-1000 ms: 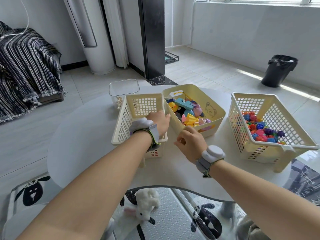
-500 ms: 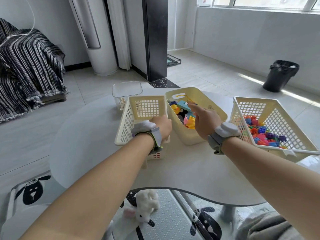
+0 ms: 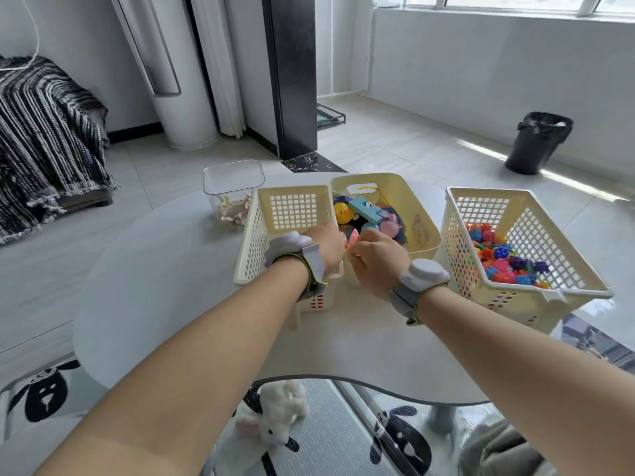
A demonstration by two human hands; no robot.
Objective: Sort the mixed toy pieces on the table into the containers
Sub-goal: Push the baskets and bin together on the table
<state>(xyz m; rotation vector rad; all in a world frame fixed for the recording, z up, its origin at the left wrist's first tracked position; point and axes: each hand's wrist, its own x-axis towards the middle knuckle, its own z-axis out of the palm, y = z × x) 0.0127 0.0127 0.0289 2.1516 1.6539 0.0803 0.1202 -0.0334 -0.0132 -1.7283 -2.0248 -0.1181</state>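
Toy pieces (image 3: 365, 208) fill one solid bin (image 3: 424, 218) beyond the right hand (image 3: 376, 261), which pinches one pink piece (image 3: 353, 239). The left hand (image 3: 326, 247) grips one lattice basket (image 3: 254, 235); a second basket (image 3: 536, 218) stands rightward.

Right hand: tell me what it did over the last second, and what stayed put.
The right hand reached into the middle bin, then drew back to its near rim, now pinching what looks like a small pink piece. The left hand kept gripping the left basket; the right basket stayed put.
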